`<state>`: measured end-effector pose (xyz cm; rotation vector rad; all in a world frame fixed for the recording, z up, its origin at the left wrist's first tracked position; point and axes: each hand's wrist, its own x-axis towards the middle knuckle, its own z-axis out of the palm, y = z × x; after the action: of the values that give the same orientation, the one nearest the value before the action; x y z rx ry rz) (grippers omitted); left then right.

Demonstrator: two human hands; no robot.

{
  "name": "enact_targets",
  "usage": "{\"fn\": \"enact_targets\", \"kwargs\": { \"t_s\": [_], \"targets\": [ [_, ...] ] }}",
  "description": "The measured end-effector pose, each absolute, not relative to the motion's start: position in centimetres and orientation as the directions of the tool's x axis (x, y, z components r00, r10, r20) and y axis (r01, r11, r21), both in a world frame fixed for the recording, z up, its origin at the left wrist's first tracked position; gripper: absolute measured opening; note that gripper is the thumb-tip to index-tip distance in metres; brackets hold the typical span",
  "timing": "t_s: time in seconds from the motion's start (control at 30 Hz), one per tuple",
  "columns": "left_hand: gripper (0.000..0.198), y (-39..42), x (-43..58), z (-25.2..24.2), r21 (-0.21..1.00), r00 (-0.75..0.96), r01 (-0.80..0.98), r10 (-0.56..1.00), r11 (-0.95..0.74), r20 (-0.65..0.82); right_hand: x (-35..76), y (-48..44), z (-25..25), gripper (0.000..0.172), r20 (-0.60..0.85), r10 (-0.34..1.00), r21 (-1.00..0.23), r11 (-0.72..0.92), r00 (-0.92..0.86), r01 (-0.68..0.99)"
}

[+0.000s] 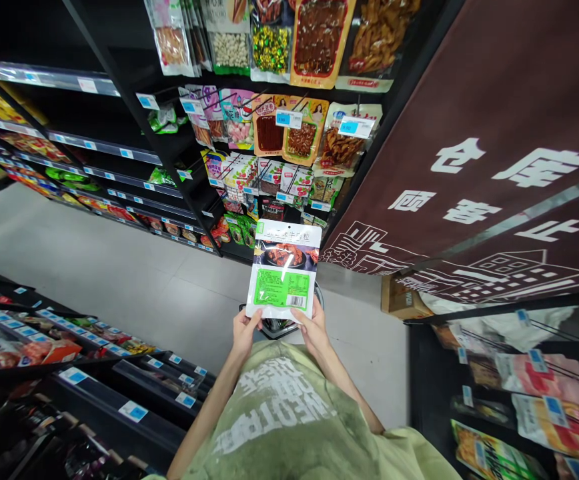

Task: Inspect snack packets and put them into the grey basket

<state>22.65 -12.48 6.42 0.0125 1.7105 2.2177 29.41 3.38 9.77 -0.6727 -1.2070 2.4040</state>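
Observation:
I hold a flat snack packet upright in front of me, its back side showing a green label, a food picture and a barcode. My left hand pinches its lower left corner. My right hand grips its lower right corner. Both hands are closed on the packet. Just below and behind the packet a dark round object sits on the floor, mostly hidden by my hands.
Black store shelving with hanging snack bags and blue price tags stands ahead. More shelves with goods line the left and lower right. A brown banner with white characters covers the right. A cardboard box sits beneath it. Grey tiled floor runs left.

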Motion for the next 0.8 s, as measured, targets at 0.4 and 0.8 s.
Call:
{"fn": "enact_targets", "kwargs": {
  "t_s": [0.4,0.8],
  "targets": [
    [0.046,-13.0,21.9,7.7,0.937,-0.958,0.284,0.021,0.201,0.286,29.4,3.5,8.5,0.061,-0.266,0.571,-0.846,-0.524,-0.777,-0.096],
    [0.072,-12.7,22.8,9.2,0.543,-0.700,0.706,0.569,0.455,0.433,29.4,2.6,9.8,0.063,-0.187,0.505,-0.924,-0.381,-0.842,-0.023]
  ]
}}
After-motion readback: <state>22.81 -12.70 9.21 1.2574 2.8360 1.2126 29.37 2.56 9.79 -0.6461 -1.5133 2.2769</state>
